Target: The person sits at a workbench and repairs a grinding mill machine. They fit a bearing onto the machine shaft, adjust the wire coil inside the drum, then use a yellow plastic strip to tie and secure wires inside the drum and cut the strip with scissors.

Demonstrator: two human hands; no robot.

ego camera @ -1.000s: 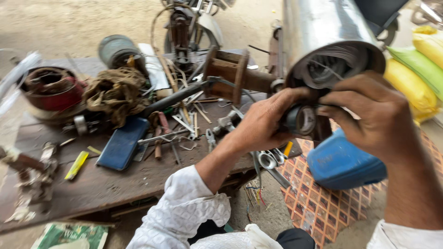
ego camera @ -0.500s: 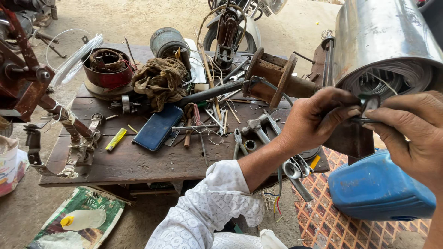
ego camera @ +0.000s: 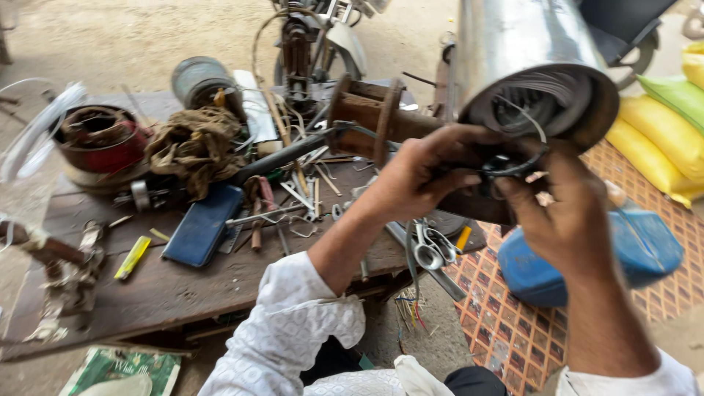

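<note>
Now left hand [ego camera: 418,180], right hand [ego camera: 561,213] pinch wire [ego camera: 539,132].

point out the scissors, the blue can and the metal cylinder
scissors [ego camera: 427,246], head view, on the finger loops
blue can [ego camera: 645,249], head view, on its upper side
metal cylinder [ego camera: 513,51], head view, on the shiny outer wall

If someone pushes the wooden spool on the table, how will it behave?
The wooden spool lies on its side with round end discs, so it would probably roll. It looks solid, likely stiff. Tools crowded beside it might stop it soon.
</note>
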